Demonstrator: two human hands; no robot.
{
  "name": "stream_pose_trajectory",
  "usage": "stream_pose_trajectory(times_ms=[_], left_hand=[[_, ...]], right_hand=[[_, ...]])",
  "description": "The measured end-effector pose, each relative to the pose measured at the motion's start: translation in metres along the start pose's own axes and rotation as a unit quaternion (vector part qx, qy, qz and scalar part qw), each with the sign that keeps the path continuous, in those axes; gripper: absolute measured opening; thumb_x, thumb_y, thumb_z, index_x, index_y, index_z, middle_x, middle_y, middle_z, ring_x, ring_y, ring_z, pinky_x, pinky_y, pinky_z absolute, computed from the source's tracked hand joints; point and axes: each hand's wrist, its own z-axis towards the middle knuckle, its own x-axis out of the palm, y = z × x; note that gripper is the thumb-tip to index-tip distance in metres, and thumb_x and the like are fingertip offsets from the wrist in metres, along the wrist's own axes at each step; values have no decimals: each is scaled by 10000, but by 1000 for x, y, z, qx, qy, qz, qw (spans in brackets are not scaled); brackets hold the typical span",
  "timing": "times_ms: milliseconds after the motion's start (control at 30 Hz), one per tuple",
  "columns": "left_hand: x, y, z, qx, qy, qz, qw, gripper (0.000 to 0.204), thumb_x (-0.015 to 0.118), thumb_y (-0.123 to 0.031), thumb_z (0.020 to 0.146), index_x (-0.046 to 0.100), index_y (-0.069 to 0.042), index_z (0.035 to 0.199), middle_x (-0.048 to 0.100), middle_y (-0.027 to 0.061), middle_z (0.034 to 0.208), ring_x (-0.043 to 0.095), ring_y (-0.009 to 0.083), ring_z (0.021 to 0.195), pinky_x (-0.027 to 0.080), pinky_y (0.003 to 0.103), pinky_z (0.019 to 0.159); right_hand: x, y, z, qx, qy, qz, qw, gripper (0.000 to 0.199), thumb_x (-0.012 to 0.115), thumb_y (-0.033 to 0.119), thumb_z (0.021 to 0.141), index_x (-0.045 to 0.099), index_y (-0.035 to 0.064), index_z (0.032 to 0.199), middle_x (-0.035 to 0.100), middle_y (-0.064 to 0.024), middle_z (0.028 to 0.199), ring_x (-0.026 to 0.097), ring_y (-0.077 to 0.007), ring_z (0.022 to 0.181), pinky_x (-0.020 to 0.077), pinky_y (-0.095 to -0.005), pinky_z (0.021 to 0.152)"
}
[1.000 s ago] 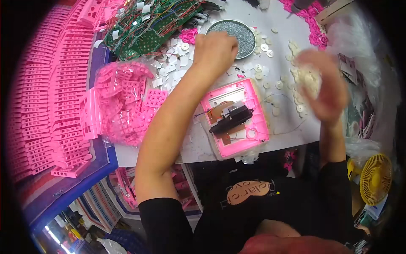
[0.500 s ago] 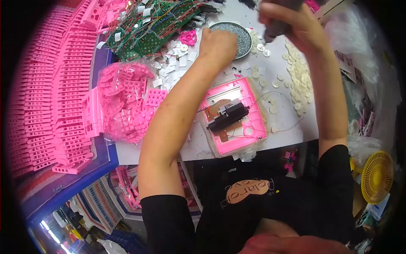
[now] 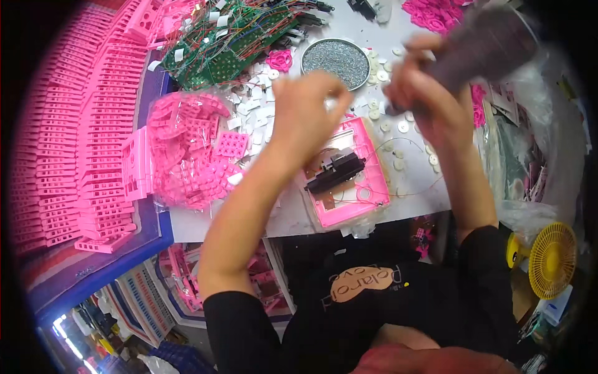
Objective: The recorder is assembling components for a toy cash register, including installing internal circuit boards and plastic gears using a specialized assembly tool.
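Note:
My right hand (image 3: 436, 103) is wrapped round a dark, thick-bodied electric screwdriver (image 3: 492, 50), blurred by motion, its narrow end toward the lower left. My left hand (image 3: 302, 112) is closed in a pinch just in front of a round dish (image 3: 303, 61) full of small grey metal screws (image 3: 339, 59). Whatever its fingertips hold is too small and smeared to make out. Below both hands lies an open pink plastic housing (image 3: 377, 181), with a black mechanism (image 3: 336, 173) and thin wires on it.
Green circuit boards (image 3: 224, 59) with wires lie at the back left. Bagged pink parts (image 3: 184, 149) sit left of my forearm, beside stacked pink pieces (image 3: 103, 124). White discs (image 3: 398, 163) and paper bits (image 3: 255, 109) are scattered about. A yellow fan (image 3: 552, 260) stands at right.
My left hand has come out of the screw dish toward me, over the housing's far edge. My right hand has moved nearer with the electric screwdriver, tilting it.

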Motion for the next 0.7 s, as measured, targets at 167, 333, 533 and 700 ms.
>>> stream_pose_trajectory(times_ms=[167,333,533,700], left_hand=[[-15,-45,-113,16,-19,66,997,135,779,-172,771,706,-147,882,688,-39,896,590,182,836,300,400,792],[-6,-46,-135,-13,-59,17,998,205,783,-89,756,722,-149,942,695,-52,893,574,160,803,281,386,798],[-7,-44,-134,1,-75,-3,997,206,795,-77,735,714,-141,913,684,-51,851,576,160,771,283,382,796],[-8,-44,-142,14,-101,71,992,305,829,-144,704,694,-139,978,662,-48,920,580,180,849,289,400,830]], right_hand=[[52,-1,-39,-82,98,167,978,283,683,196,940,517,99,1147,496,3,620,478,-145,537,423,-311,515],[64,3,-44,-89,157,143,973,274,718,166,916,537,69,1096,561,-19,621,540,-173,533,460,-326,532],[70,-1,-48,-68,147,117,980,259,721,138,910,548,71,1091,560,-20,635,535,-179,535,456,-332,535],[68,-10,-48,-90,158,58,982,265,737,120,892,560,73,1084,553,-21,635,533,-183,548,458,-335,544]])
